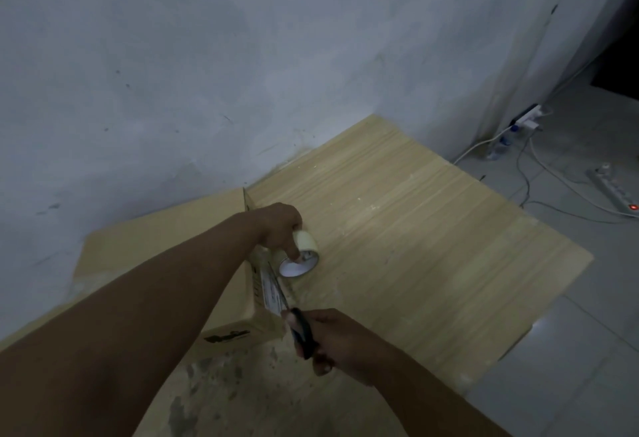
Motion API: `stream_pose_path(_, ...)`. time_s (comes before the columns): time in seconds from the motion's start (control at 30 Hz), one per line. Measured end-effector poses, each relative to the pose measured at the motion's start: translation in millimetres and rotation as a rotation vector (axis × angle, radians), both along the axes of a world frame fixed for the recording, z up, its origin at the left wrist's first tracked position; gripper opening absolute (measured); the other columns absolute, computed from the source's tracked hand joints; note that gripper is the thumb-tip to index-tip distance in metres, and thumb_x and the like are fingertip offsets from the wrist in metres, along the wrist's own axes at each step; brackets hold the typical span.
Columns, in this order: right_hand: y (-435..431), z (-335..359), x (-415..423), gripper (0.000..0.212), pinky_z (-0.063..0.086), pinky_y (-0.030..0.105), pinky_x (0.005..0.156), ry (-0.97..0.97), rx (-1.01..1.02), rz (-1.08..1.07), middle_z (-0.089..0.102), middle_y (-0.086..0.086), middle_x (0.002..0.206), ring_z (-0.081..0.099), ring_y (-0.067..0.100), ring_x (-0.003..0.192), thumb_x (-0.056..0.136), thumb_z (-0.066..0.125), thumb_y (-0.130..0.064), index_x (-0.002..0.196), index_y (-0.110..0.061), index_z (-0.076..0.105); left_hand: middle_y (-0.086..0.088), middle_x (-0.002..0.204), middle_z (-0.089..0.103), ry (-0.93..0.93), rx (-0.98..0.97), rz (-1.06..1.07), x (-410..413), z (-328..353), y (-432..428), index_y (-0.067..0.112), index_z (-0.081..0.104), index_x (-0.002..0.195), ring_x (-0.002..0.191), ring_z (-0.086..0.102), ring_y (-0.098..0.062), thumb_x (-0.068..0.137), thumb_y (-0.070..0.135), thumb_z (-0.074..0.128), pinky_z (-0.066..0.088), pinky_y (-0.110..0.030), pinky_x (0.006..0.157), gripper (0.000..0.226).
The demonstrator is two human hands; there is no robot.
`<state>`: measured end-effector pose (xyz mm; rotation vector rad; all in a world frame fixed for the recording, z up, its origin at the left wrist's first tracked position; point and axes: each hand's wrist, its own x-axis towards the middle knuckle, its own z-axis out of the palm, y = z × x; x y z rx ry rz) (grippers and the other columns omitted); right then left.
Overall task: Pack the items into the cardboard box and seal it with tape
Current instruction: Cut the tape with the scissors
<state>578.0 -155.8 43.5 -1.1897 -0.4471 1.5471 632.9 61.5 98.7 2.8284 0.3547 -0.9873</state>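
Left hand gripped tape roll off right side of cardboard box, finger hooked in core; right hand closed on scissors, blades at taut strip; tape looked light, sticky, floppy, best held by roll; box closed on wooden mat

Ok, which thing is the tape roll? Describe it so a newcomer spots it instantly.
Start at the wooden tabletop against the grey wall, then find the closed cardboard box at its left. At the box's right edge, the left hand holds the tape roll: a pale ring with a white core, unlike the black-handled scissors nearby.
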Motion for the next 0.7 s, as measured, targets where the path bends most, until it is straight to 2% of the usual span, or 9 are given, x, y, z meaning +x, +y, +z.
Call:
stream_pose_path(0.2,12,1,-5,0.041,0.03,0.028,0.052,-0.039,-0.033,-0.032,0.054,0.002,0.072,0.039,0.012,0.057,0.088,0.058,-0.056,0.073,-0.018,0.061,-0.007,0.115,0.052,-0.039,-0.026,0.021,0,1,7,0.01,0.057,0.12,0.092,0.045,-0.019,0.073,0.045,0.08,0.037,-0.028,0.076,0.062)
stream_pose_path(0.4,18,1,-11,0.044,0.032,0.031,0.055,-0.113,-0.065,-0.067,0.054,-0.001,0.071,0.038,0.012,0.052,0.082,0.058,-0.065,0.073,-0.023,0.063,-0.003,0.109,0.049,-0.067,-0.045,0.019,-2,2,8,0.011,0.058,0.119,0.093,0.045,-0.019,0.073,0.042,0.081,0.036,-0.028,0.075,0.06)
stream_pose_path(0.5,18,0,-10,0.052,0.029,0.03,0.053,-0.169,-0.099,-0.061,0.053,0.002,0.072,0.036,0.012,0.05,0.082,0.056,-0.065,0.086,-0.015,0.068,-0.002,0.104,0.05,-0.088,-0.056,0.025,-3,2,10,0.01,0.06,0.114,0.091,0.046,-0.019,0.073,0.042,0.081,0.036,-0.029,0.073,0.056)
stream_pose_path(0.57,19,-1,-9,0.058,0.029,0.03,0.052,-0.23,-0.119,-0.057,0.052,0.006,0.074,0.036,0.014,0.052,0.079,0.055,-0.07,0.08,-0.012,0.064,-0.004,0.104,0.052,-0.1,-0.065,0.029,-3,3,11,0.01,0.061,0.112,0.089,0.046,-0.02,0.073,0.042,0.081,0.036,-0.029,0.073,0.054)
stream_pose_path(0.7,23,-1,-11,0.053,0.03,0.031,0.055,-0.205,-0.131,-0.072,0.051,0.007,0.076,0.036,0.017,0.056,0.078,0.055,-0.07,0.071,-0.017,0.058,-0.001,0.1,0.051,-0.116,-0.073,0.033,-4,4,12,0.011,0.061,0.11,0.088,0.046,-0.019,0.073,0.042,0.081,0.035,-0.029,0.072,0.053)
